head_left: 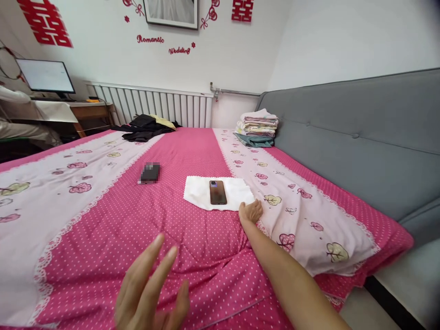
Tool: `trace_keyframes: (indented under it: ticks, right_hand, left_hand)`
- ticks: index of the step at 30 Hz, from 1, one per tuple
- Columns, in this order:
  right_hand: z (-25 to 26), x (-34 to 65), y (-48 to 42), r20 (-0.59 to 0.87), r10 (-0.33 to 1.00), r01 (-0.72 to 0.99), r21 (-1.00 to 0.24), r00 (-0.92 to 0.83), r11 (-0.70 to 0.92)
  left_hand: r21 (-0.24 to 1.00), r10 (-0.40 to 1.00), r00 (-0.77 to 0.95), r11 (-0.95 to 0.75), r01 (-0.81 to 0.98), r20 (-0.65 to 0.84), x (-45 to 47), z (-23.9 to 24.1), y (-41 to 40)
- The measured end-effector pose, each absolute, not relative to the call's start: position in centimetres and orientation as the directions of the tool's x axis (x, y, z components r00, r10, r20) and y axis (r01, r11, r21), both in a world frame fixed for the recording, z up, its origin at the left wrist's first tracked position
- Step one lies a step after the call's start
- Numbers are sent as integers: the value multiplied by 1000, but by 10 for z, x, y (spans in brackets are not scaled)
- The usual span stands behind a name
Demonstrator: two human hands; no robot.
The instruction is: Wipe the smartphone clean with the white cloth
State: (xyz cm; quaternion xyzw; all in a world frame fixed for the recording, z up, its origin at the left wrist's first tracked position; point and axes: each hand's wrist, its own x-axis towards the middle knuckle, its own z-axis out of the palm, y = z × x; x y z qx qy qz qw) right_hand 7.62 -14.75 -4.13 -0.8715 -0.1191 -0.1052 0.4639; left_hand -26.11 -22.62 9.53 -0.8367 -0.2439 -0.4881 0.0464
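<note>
While the right hand (250,211), fingers curled, touches the white towel's (220,193) near edge under a smartphone (217,192), the left hand (151,288) hovers open-fingered above bare pink bedspread (192,151).

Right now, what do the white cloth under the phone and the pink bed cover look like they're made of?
The white cloth by the right hand looks like soft, matte terry towelling: fuzzy surface, wavy edge. The phone on it appears glossy glass or plastic, going by its smooth dark sheen. The pink bed cover seems a quilted cotton-like fabric, matte, with stitched lines and soft creases; the exact fibre cannot be told.
</note>
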Motion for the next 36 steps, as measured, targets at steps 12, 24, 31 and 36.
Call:
trace_keyframes:
  ticks: [12, 24, 31, 36]
  right_hand:
    - [-34, 102, -153, 1, -11, -1, -970, 1000, -245]
    - [-8, 73, -111, 273, 455, 313, -950, 847, -14]
    - [-15, 27, -107, 173, 950, 863, -482, 260, -149]
    - [-12, 26, -99, 38, 974, 897, -400, 223, -189]
  left_hand:
    - [238, 567, 621, -812, 533, 542, -173, 13, -87]
    - [117, 563, 820, -826, 552, 107, -166, -8, -79]
    - [55, 599, 801, -800, 598, 6, -163, -1, -84]
    - [54, 601, 799, -798, 600, -11, -163, -1, -84]
